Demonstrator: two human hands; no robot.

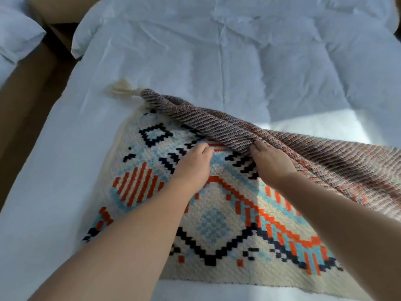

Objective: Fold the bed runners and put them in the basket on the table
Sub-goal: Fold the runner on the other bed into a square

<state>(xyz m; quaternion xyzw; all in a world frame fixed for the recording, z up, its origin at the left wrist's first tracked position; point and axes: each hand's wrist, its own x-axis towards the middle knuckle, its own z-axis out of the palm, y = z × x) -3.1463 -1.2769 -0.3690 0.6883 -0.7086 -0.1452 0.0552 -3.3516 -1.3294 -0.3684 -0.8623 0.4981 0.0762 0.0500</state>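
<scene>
A knitted bed runner (219, 224) with orange, light blue and dark navy geometric patterns on cream lies on the white bed. Its far part is turned over, showing the striped brownish underside (325, 161), bunched in a twisted ridge that runs from a cream tassel (121, 89) at the upper left toward the right. My right hand (271, 164) grips this turned-over fold near its middle. My left hand (195, 166) rests on the patterned face beside it, fingers curled down onto the fabric; whether it pinches the cloth I cannot tell. No basket is in view.
The white duvet (238, 51) covers the bed (54, 170) beyond the runner. A brown floor strip (28, 101) runs along the bed's left side, with another white bed or pillow (15, 33) at the far left.
</scene>
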